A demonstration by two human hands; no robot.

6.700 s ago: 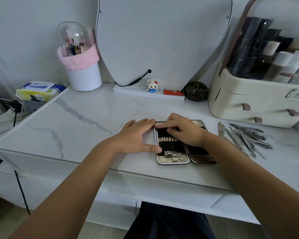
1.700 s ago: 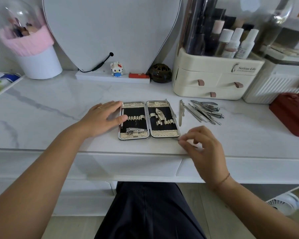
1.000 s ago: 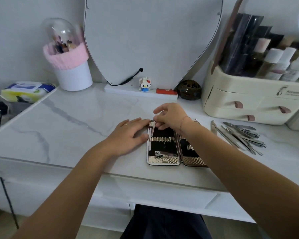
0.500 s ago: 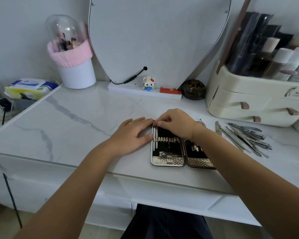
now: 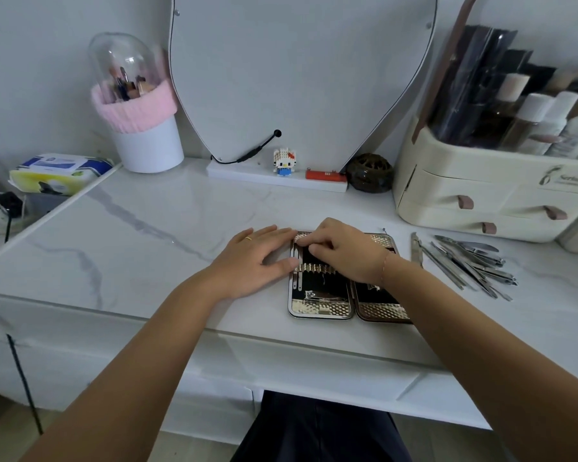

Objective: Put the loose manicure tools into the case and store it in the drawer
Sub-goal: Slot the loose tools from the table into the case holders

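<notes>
Open case (image 5: 321,308) lay flat on the table (image 5: 131,228). The left hand (image 5: 254,261), fingers straight and together, rested at the case's 9 o'clock side with the thumb against its rim, apparently to stop it sliding. The right hand (image 5: 344,251) arched over the left half, fingers curled onto the top of a slim tool (image 5: 296,273) under the elastic band; pinch or mere press could not be told. Loose tools (image 5: 467,265) lay heaped at 3 o'clock, within reach.
</notes>
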